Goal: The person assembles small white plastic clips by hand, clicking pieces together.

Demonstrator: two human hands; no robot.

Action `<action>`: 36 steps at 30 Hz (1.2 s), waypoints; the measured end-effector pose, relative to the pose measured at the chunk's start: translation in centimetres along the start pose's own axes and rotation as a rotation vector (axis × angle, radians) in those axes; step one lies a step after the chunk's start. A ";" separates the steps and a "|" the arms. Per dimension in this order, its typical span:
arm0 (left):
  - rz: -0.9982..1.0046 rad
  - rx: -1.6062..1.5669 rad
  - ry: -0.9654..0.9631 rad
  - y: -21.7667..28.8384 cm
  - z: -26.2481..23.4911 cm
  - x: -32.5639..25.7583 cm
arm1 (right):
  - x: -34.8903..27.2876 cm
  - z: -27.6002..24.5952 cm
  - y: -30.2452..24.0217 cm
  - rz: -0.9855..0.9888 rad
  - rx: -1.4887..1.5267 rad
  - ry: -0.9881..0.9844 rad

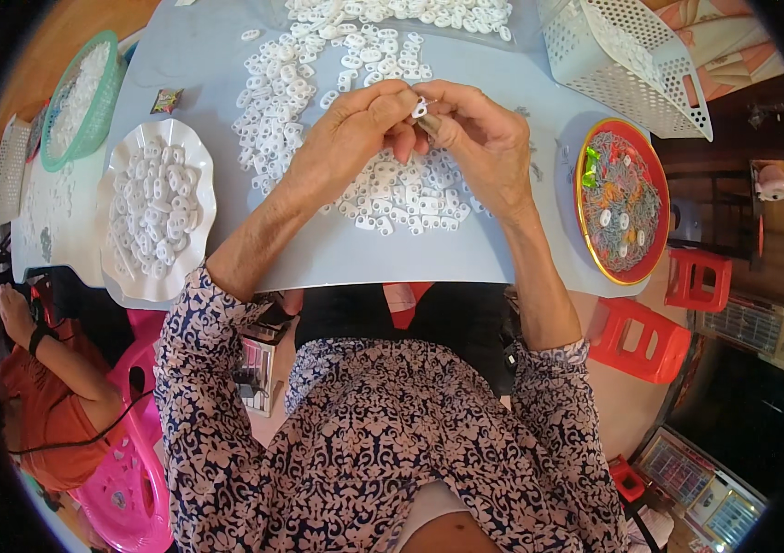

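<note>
Fingers of left hand [355,129] and right hand [475,134] pinch one small white plastic piece [420,108] together.

Small crumpled wrapper [166,100], dark with red and green patches, lying on the pale table [337,258] between the green basket [106,55] and the white scalloped plate [197,157]. Shiny green scrap [592,156], perhaps foil, on the red plate [659,198]. No signs or screens clearly legible.

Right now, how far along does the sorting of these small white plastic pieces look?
Done, apparently: a white scalloped plate full of pieces. In hand: left hand and right hand pinch one white piece together. Left: a large loose pile on the table.
</note>
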State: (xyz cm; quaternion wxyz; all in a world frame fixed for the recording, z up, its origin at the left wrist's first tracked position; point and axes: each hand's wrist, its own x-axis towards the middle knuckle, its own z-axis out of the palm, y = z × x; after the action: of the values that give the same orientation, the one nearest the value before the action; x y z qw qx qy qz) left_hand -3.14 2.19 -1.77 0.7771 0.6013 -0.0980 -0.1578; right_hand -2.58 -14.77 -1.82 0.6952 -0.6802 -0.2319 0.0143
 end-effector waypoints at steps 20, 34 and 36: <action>0.318 0.491 0.160 -0.3 0.5 -0.4 | 0.1 0.3 0.3 0.103 -0.056 0.127; 0.220 0.340 0.132 -0.9 0.1 0.0 | 0.2 0.2 0.1 0.126 -0.087 0.139; 0.221 0.364 0.121 -1.0 -0.1 0.0 | 0.2 0.1 0.0 0.132 -0.085 0.136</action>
State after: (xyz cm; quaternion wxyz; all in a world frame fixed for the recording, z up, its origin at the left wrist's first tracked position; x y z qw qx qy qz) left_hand -3.25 2.02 -2.79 0.6730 0.7255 -0.1434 -0.0150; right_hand -2.40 -14.56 -1.78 0.6773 -0.7224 -0.1392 0.0041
